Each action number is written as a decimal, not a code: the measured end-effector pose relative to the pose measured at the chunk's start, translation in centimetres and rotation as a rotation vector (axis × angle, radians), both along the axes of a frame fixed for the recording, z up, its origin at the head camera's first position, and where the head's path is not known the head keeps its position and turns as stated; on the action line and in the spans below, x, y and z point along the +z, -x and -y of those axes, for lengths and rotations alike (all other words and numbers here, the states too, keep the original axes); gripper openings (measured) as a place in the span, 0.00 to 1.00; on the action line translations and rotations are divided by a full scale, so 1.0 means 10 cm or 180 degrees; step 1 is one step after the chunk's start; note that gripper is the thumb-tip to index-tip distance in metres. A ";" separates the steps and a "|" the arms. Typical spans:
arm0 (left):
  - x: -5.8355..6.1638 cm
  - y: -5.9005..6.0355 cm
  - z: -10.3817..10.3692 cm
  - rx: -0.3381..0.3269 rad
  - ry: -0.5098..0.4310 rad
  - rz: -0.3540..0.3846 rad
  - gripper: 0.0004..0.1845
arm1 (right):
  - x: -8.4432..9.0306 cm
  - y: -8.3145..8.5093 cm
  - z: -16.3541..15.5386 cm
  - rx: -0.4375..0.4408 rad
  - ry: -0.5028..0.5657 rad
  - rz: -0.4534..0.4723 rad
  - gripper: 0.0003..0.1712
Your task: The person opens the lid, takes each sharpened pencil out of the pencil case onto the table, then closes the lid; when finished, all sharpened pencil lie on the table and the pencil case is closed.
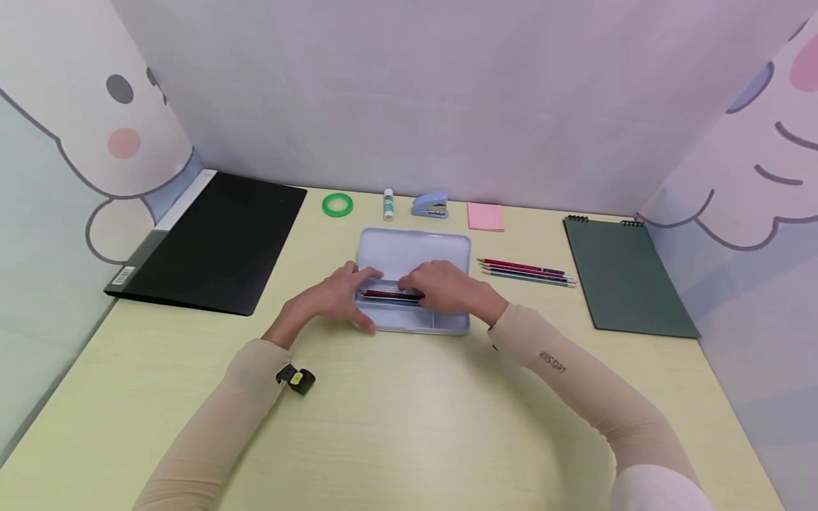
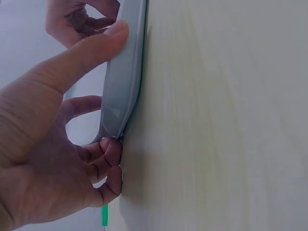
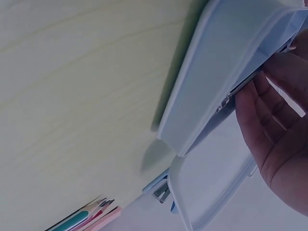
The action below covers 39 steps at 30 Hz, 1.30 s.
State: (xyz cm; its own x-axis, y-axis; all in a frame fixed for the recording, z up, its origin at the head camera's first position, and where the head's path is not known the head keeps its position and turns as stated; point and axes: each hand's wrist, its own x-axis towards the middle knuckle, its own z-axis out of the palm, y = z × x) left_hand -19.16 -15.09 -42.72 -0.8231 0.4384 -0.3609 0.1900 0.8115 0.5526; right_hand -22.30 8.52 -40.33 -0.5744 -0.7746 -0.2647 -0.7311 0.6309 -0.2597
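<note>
my right hand [image 1: 447, 284] pinches the pencils [image 1: 386, 294] lying left-right along the case [image 1: 412, 248], which my left hand [image 1: 335, 294] grips.

Both my arms wear snug beige sleeves, plain knit, running from the upper arm to end at the wrist, well back from my fingers. My right sleeve [image 1: 575, 383] has small dark printed lettering just behind the wrist, upside down from my view, hard to read. My left sleeve [image 1: 217, 433] has no print I can see; a small black clip-like device with a yellow patch [image 1: 296, 378] sits on its outer side, behind the wrist. A bit of white garment [image 1: 658, 490] shows at my right upper arm. My left hand [image 1: 332, 298] and right hand [image 1: 447, 284] are bare: no gloves, no rings or watch showing. Nails short, unpainted in the left wrist view.
</note>
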 end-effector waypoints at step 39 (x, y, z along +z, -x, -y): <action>-0.03 0.00 0.00 0.0029 0.0007 -0.0005 0.54 | 0.21 0.10 -0.30 -0.0229 -0.0082 0.0550 0.26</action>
State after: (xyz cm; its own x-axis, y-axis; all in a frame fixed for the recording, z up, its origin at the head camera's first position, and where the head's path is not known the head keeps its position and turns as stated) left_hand -19.19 -15.07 -42.98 -0.8277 0.4301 -0.3606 0.1834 0.8145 0.5504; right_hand -23.33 11.57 -38.20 -0.5725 -0.7247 -0.3835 -0.6296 0.6881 -0.3606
